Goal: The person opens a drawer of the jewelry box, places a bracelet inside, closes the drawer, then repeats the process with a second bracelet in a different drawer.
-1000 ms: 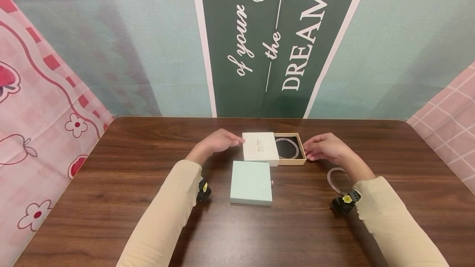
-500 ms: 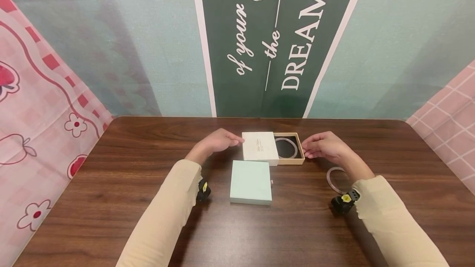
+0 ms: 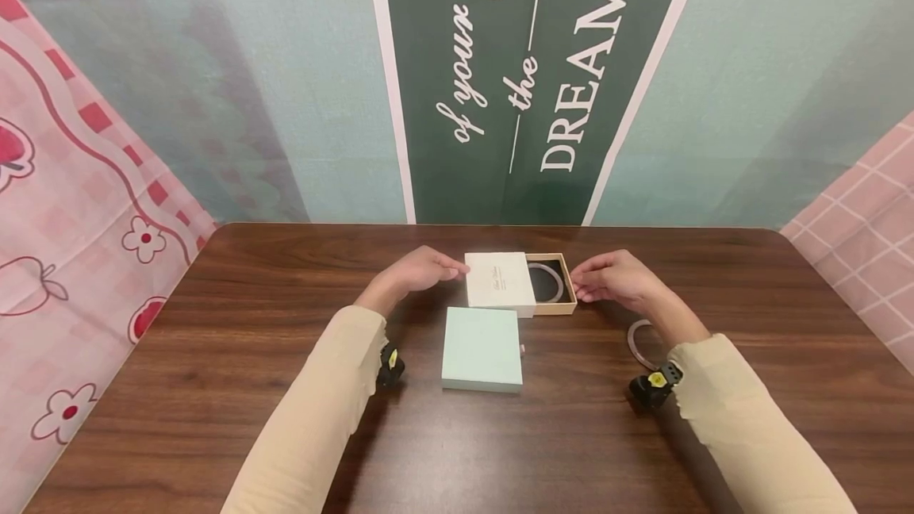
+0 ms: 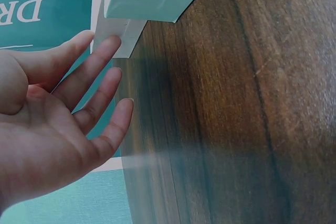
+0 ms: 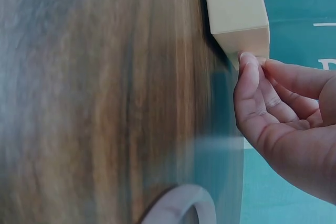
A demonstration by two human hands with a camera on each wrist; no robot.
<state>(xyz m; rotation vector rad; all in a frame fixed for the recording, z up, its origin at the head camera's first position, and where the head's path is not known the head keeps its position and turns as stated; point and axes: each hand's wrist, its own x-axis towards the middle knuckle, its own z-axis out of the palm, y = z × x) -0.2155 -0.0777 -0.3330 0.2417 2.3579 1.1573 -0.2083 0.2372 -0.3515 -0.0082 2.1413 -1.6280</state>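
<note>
Two hands (image 3: 421, 270) (image 3: 617, 280) at white box (image 3: 499, 282), bangle (image 3: 561, 284) inside

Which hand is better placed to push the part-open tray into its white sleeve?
Probably the right hand: its fingertips touch the tray at its exposed end. The left hand meets the sleeve opposite, suited to bracing it.

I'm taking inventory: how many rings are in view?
2. One ring lies partly covered in the white box's tray; another ring on the table by the right forearm. The mint box may hide more.
</note>
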